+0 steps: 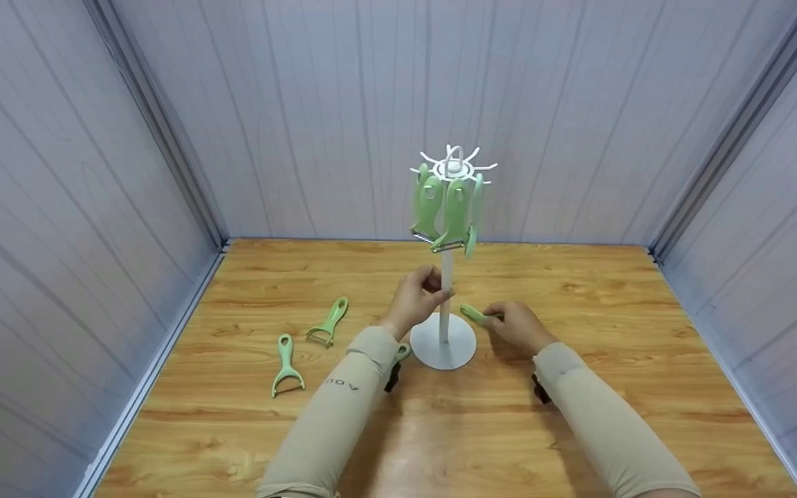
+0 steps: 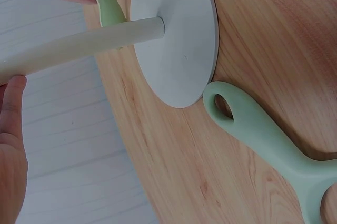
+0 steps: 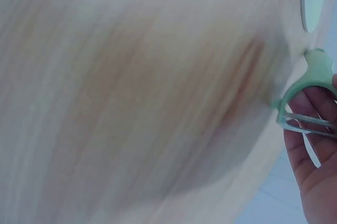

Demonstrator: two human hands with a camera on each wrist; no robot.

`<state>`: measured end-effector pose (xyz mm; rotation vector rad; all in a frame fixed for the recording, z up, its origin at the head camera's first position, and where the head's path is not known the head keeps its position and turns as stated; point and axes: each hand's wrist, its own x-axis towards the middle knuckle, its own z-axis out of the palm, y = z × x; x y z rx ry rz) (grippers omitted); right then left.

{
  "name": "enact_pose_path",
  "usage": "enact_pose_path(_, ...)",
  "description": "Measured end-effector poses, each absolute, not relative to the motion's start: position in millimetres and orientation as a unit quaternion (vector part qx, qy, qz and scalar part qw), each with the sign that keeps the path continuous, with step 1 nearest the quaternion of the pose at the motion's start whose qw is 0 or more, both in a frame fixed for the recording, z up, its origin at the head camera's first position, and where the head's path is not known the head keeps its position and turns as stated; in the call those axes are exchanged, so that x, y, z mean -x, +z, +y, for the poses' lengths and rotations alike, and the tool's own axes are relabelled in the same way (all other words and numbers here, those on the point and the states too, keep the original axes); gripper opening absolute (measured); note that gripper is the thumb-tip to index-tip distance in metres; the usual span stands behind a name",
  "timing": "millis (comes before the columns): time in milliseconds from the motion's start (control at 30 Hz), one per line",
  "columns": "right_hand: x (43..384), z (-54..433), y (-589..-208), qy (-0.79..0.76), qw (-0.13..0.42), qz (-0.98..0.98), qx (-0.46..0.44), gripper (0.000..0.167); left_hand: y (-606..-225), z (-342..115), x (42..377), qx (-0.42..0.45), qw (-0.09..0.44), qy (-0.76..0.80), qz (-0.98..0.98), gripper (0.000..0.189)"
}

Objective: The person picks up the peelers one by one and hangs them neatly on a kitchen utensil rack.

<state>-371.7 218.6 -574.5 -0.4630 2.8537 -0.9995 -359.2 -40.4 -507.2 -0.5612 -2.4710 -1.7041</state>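
Note:
A white stand (image 1: 445,332) with a round base and a ring of hooks stands upright on the wooden table. Several green peelers (image 1: 455,211) hang from the hooks, blades down. Partway up the pole, my left hand (image 1: 416,294) grips it between thumb and fingers; the left wrist view shows a fingertip against the pole (image 2: 79,50). To the right of the base, my right hand (image 1: 517,325) pinches another green peeler (image 3: 310,82) near its blade end, the handle pointing toward the stand. Its metal blade shows in front of the fingers in the right wrist view.
Two green peelers lie on the table at left, one farther back (image 1: 333,318) and one nearer (image 1: 286,366). A third peeler (image 2: 258,129) lies by the base, mostly hidden under my left forearm in the head view. Panelled walls (image 1: 301,124) enclose the table.

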Motion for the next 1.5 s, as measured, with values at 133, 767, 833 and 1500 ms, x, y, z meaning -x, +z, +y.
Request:
enact_pose_path(133, 369, 217, -567, -0.292, 0.06, 0.943, 0.15, 0.03, -507, -40, 360, 0.181, 0.04, -0.558, -0.809, 0.011)
enact_pose_path(767, 356, 230, -555, -0.308, 0.053, 0.939, 0.143, 0.024, -509, -40, 359, 0.185, 0.041, -0.564, -0.804, 0.012)
enact_pose_path(833, 355, 232, -554, -0.315, 0.04, 0.937, 0.145, 0.025, -510, -40, 360, 0.185, 0.042, -0.563, -0.804, 0.012)
enact_pose_path(1500, 345, 239, -532, -0.351, -0.059, 0.921, 0.159, 0.01, -508, -41, 361, 0.188, 0.046, -0.563, -0.804, 0.01)
